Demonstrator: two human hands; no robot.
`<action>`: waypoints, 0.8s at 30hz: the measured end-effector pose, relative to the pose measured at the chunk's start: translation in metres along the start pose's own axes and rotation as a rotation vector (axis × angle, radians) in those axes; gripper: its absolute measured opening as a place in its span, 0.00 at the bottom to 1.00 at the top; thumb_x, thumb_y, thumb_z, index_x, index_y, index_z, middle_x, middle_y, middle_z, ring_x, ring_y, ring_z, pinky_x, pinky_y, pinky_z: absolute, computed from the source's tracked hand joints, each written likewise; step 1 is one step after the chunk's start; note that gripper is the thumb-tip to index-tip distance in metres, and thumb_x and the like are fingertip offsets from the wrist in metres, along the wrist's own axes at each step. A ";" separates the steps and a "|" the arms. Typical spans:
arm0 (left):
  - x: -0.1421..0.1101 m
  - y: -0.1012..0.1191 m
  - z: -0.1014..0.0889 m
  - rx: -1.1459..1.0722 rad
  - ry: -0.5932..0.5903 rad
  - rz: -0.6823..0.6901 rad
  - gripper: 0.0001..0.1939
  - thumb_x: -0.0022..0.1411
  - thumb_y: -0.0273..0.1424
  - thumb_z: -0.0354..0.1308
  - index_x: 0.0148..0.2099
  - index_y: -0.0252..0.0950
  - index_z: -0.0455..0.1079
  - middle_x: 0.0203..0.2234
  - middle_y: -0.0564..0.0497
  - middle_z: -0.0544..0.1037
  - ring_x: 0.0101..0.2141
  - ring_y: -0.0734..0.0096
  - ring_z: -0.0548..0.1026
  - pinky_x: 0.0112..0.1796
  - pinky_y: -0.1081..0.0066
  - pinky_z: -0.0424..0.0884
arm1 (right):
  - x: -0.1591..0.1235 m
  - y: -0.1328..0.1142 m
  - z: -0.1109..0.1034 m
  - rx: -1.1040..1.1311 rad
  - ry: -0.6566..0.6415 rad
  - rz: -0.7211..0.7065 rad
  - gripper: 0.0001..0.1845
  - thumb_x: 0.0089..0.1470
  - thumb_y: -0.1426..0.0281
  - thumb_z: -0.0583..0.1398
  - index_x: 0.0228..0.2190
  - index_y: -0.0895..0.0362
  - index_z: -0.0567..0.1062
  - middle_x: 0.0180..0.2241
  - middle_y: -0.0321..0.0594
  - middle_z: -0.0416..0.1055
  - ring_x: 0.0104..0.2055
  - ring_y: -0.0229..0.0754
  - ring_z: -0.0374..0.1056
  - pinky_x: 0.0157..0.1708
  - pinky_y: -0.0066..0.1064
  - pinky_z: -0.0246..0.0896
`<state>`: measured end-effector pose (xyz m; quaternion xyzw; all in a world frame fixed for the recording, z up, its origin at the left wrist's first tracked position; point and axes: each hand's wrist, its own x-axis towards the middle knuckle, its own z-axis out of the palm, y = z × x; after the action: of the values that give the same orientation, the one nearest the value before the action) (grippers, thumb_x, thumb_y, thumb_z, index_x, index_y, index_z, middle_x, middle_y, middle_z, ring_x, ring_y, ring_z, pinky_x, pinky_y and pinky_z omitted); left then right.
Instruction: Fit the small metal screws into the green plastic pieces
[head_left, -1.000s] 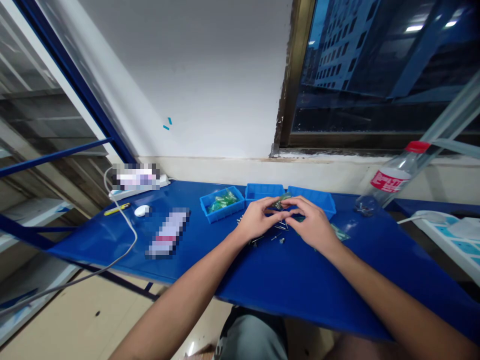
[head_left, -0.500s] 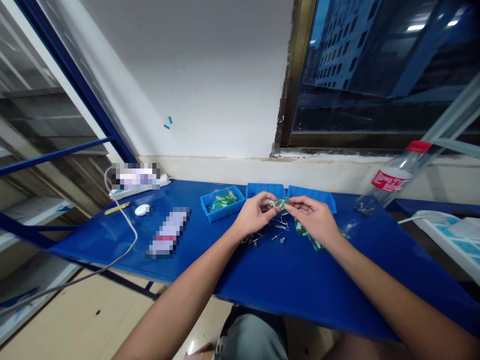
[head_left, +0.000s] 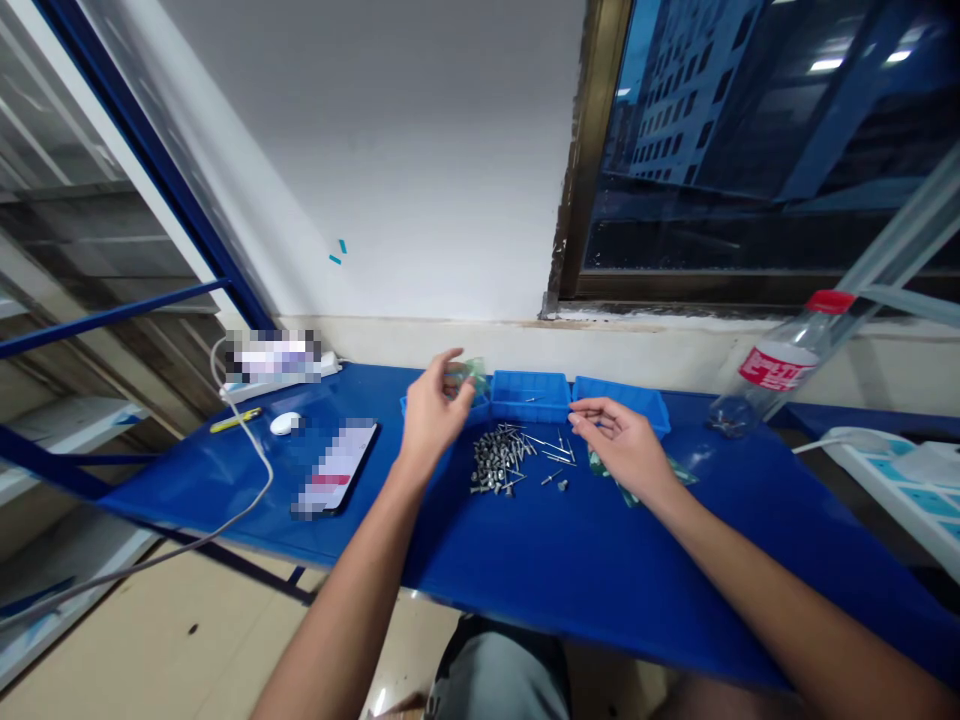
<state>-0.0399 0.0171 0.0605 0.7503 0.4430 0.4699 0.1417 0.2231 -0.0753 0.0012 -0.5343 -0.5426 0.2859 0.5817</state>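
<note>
My left hand (head_left: 437, 408) is closed on a small clear green plastic bag (head_left: 474, 374), held over the left blue bin (head_left: 450, 420). My right hand (head_left: 622, 440) is in front of the right blue bin (head_left: 634, 392), its thumb and forefinger pinched together; anything between the tips is too small to make out. Between the hands lies a pile of metal rivets (head_left: 496, 460), with several thin ones scattered to its right. The middle blue bin (head_left: 551, 410) has a thin metal rivet in it. More green plastic bags (head_left: 682, 473) lie partly hidden under my right hand.
On the blue table (head_left: 540, 560) to the left are a phone (head_left: 341, 465), a white mouse-like object (head_left: 285, 422), a yellow cutter (head_left: 234, 420) and a cable. A tilted plastic bottle (head_left: 776, 365) stands at the right, near a white power strip (head_left: 885, 480).
My hands have parted. The left has carried a green bag leftward over the left bin, while the right stays near its place. The rivet pile is now uncovered.
</note>
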 end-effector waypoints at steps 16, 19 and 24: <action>-0.002 -0.066 -0.034 0.495 -0.067 -0.078 0.18 0.62 0.24 0.54 0.49 0.41 0.80 0.50 0.44 0.78 0.51 0.52 0.76 0.56 0.54 0.71 | -0.007 0.000 0.005 -0.539 -0.287 -0.425 0.10 0.67 0.65 0.60 0.45 0.51 0.80 0.43 0.43 0.80 0.45 0.49 0.74 0.46 0.44 0.72; -0.001 -0.049 -0.030 0.414 0.047 0.073 0.18 0.63 0.21 0.53 0.49 0.39 0.78 0.51 0.45 0.78 0.53 0.53 0.74 0.58 0.53 0.69 | -0.011 0.003 0.010 -0.640 -0.428 -0.544 0.13 0.67 0.65 0.61 0.51 0.51 0.79 0.49 0.45 0.78 0.54 0.53 0.70 0.54 0.50 0.70; 0.001 0.002 -0.008 0.171 -0.046 0.260 0.16 0.65 0.21 0.53 0.50 0.40 0.76 0.49 0.47 0.79 0.52 0.59 0.75 0.58 0.55 0.71 | -0.013 0.004 0.015 -0.719 -0.515 -0.623 0.14 0.69 0.68 0.59 0.52 0.52 0.79 0.48 0.46 0.78 0.53 0.52 0.71 0.52 0.47 0.72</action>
<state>-0.0452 0.0155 0.0665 0.8212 0.3770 0.4277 0.0251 0.2073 -0.0818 -0.0095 -0.4263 -0.8639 0.0179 0.2678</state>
